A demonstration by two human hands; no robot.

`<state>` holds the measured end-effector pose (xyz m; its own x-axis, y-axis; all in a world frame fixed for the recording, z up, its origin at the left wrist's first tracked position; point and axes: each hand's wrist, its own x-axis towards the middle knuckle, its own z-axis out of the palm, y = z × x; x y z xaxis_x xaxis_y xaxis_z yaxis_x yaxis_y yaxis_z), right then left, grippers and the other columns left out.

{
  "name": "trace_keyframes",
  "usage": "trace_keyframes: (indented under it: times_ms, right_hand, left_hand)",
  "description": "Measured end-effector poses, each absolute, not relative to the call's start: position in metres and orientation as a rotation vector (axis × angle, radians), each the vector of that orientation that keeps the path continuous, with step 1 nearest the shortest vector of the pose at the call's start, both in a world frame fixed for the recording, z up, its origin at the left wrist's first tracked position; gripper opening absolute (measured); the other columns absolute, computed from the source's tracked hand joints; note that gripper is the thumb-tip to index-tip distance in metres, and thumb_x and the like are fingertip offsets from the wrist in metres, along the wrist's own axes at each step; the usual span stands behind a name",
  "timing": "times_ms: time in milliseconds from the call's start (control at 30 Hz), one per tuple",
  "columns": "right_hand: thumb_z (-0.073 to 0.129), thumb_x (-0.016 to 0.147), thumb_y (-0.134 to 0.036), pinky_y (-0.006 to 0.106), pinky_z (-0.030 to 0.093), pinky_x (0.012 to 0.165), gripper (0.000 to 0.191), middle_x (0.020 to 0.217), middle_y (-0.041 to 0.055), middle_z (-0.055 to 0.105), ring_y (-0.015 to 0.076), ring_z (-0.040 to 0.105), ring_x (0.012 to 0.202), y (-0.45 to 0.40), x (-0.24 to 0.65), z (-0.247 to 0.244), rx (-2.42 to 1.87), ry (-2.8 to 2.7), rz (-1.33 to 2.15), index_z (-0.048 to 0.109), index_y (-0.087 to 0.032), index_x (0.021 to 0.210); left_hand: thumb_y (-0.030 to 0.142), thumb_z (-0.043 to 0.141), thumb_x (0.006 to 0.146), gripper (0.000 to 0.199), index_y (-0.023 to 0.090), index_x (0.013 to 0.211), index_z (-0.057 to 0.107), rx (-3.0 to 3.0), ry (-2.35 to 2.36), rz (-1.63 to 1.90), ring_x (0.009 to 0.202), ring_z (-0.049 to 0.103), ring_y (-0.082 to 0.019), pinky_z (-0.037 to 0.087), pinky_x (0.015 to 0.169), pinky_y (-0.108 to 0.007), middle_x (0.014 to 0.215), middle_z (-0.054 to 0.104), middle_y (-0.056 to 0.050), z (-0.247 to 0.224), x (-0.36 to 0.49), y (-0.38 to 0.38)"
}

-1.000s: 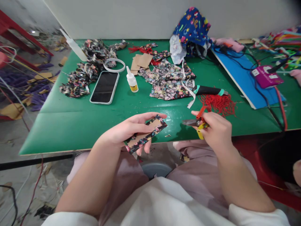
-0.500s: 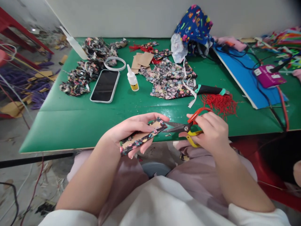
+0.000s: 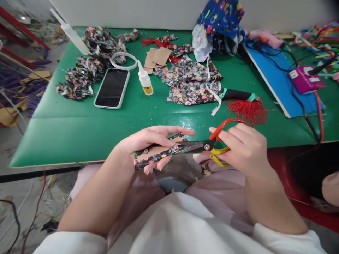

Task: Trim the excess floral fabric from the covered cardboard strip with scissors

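Observation:
My left hand (image 3: 152, 141) grips a narrow piece of cardboard wrapped at its edges in black floral fabric (image 3: 153, 160), brown face up, with the thumb on top and fingers beneath. In my right hand (image 3: 245, 148) are scissors (image 3: 206, 146) with one red and one yellow handle, blades slightly apart. The blades lie over the right end of the fabric-edged piece, close to my left thumb. Whether they are cutting into the fabric, I cannot tell.
On the green table (image 3: 66, 137) are a phone (image 3: 112, 88), a small glue bottle (image 3: 145, 83), a white ring (image 3: 123, 66), cardboard pieces (image 3: 160, 56), floral fabric (image 3: 192, 84), a black-and-teal cutter (image 3: 238, 94) and red threads (image 3: 249, 112). A blue board (image 3: 275, 81) with cables lies at the right.
The scissors have moved left, so their blades now overlap the end of the fabric-edged piece. My left hand keeps its hold. The whole view has shifted slightly.

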<state>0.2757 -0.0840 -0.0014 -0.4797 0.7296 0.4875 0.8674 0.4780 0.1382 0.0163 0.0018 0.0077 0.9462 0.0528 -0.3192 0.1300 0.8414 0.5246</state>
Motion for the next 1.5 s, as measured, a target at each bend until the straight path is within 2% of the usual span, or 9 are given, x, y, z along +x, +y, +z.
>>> trace_keyframes:
  times_ms: [200, 667, 1500]
  right_hand:
    - [0.055, 0.079, -0.049, 0.031, 0.029, 0.056, 0.033, 0.055, 0.0010, 0.043, 0.0165, 0.039, 0.061, -0.085, 0.277, -0.001, -1.353, -2.374, -0.549, 0.064, -0.017, 0.077]
    - [0.056, 0.080, -0.029, 0.032, 0.031, 0.060, 0.013, 0.058, 0.0008, 0.044, 0.0175, 0.041, 0.064, -0.086, 0.282, 0.002, -1.377, -2.431, -0.517, 0.065, -0.020, 0.085]
    - [0.058, 0.076, -0.026, 0.030, 0.032, 0.060, 0.006, 0.058, 0.0001, 0.046, 0.0163, 0.041, 0.064, -0.086, 0.280, 0.001, -1.337, -2.401, -0.480, 0.058, -0.020, 0.073]
  left_hand:
    - [0.012, 0.032, 0.087, 0.061, 0.019, 0.145, 0.016, 0.563, 0.327, -0.052, 0.039, 0.061, -0.016, 0.044, 0.033, -0.016, 0.059, 0.067, -0.007, 0.007, 0.018, 0.002]
    - [0.014, 0.039, 0.085, 0.063, 0.015, 0.145, 0.017, 0.573, 0.285, -0.132, 0.037, 0.059, -0.016, 0.046, 0.032, -0.018, 0.059, 0.067, -0.006, -0.007, 0.023, 0.007]
    - [0.015, 0.038, 0.086, 0.060, 0.014, 0.144, 0.023, 0.600, 0.318, -0.162, 0.034, 0.057, -0.016, 0.041, 0.031, -0.018, 0.056, 0.066, -0.006, -0.004, 0.023, 0.007]
